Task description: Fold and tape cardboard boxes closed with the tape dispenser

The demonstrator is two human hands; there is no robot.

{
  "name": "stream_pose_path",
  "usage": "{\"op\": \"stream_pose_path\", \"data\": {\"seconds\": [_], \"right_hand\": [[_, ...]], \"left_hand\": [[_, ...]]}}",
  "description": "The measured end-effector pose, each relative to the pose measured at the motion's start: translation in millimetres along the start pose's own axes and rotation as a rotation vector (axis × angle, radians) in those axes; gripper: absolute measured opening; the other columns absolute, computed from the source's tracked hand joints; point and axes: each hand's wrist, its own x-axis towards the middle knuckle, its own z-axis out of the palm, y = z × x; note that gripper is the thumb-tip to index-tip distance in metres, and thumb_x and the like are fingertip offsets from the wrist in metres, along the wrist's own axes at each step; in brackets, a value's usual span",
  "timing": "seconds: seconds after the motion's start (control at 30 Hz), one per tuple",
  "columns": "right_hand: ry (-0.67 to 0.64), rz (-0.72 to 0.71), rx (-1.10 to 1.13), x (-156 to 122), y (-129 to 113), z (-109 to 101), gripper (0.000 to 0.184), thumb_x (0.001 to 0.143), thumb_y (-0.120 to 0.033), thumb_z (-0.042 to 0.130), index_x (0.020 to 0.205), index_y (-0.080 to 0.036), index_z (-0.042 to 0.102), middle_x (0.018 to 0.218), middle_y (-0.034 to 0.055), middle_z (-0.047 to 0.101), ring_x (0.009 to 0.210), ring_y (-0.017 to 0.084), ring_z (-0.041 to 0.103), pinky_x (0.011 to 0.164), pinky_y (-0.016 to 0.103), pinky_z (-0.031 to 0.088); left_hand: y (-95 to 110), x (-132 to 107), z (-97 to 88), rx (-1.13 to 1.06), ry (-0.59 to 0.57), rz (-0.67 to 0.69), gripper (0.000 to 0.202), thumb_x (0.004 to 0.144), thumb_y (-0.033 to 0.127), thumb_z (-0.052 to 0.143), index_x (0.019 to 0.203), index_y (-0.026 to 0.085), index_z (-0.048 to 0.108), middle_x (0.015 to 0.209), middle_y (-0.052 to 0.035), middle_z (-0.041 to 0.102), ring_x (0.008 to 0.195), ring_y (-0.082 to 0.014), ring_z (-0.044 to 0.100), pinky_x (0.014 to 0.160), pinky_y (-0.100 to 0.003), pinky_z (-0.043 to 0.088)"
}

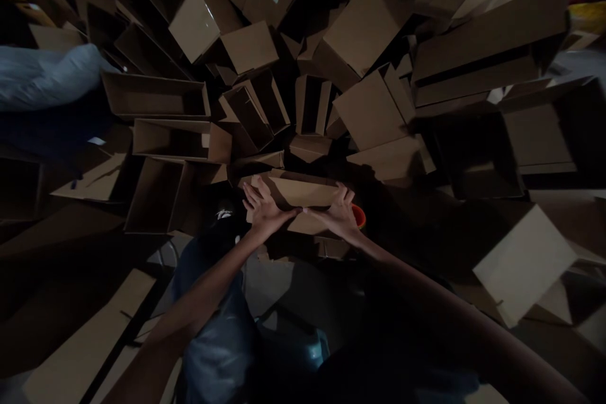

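Left hand and right hand hold a cardboard box at both ends, fingers spread to steady it. Open cartons lie heaped around.

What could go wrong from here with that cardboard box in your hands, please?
The cardboard box held by the left hand and right hand might brush the loosely piled open boxes and topple them. The orange object beside the right hand could get knocked. Dim light may hide edges.
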Motion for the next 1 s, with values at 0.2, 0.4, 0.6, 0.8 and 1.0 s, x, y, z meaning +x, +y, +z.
{"op": "stream_pose_path", "data": {"seconds": [0.2,0.4,0.6,0.8,1.0], "right_hand": [[0.003,-0.005,-0.029,-4.4,-2.9,-1.1,0.107,0.055,-0.065,0.076,0.137,-0.019,0.026,0.136,0.0216,0.034,0.126,0.047,0.049,0.098,0.062,0.046],[-0.003,0.014,-0.04,-7.4,-8.8,-4.2,0.104,0.054,-0.06,0.077,0.136,-0.018,0.028,0.138,0.0225,0.033,0.122,0.046,0.054,0.098,0.058,0.048],[-0.032,0.039,-0.067,-7.5,-12.4,-8.5,0.105,0.055,-0.058,0.078,0.137,-0.016,0.028,0.139,0.0237,0.034,0.121,0.045,0.055,0.093,0.058,0.051],[-0.054,0.024,-0.046,-4.8,-10.4,-11.1,0.1,0.056,-0.06,0.078,0.134,-0.019,0.03,0.139,0.0236,0.035,0.122,0.046,0.054,0.092,0.059,0.051],[-0.097,0.03,0.012,0.7,-5.1,-14.5,0.097,0.057,-0.057,0.08,0.133,-0.02,0.031,0.138,0.0239,0.035,0.121,0.046,0.054,0.088,0.058,0.053]], "left_hand": [[0.1,-1.3,1.1,-0.004,-0.01,-0.006,0.148,0.052,0.067,0.082,0.157,0.004,-0.001,0.161,-0.0359,-0.009,0.15,-0.0502,-0.008,0.119,-0.064,0.007],[2.8,-2.5,-2.2,-0.018,-0.016,-0.032,0.15,0.049,0.064,0.083,0.157,0.005,-0.002,0.163,-0.0333,-0.004,0.149,-0.0518,-0.002,0.119,-0.062,0.011],[0.7,-1.6,-2.2,-0.072,0.012,-0.031,0.154,0.046,0.065,0.084,0.158,0.011,-0.007,0.164,-0.0292,0.003,0.15,-0.0503,0.002,0.119,-0.062,0.012],[-3.2,3.2,0.2,-0.113,-0.003,-0.02,0.154,0.046,0.061,0.086,0.158,0.009,-0.006,0.164,-0.0308,0.002,0.149,-0.0533,0.003,0.119,-0.063,0.013],[-3.4,4.2,-1.3,-0.143,0.039,-0.009,0.149,0.046,0.053,0.09,0.157,0.013,-0.001,0.162,-0.031,0.013,0.146,-0.0554,0.014,0.115,-0.065,0.019]]}}
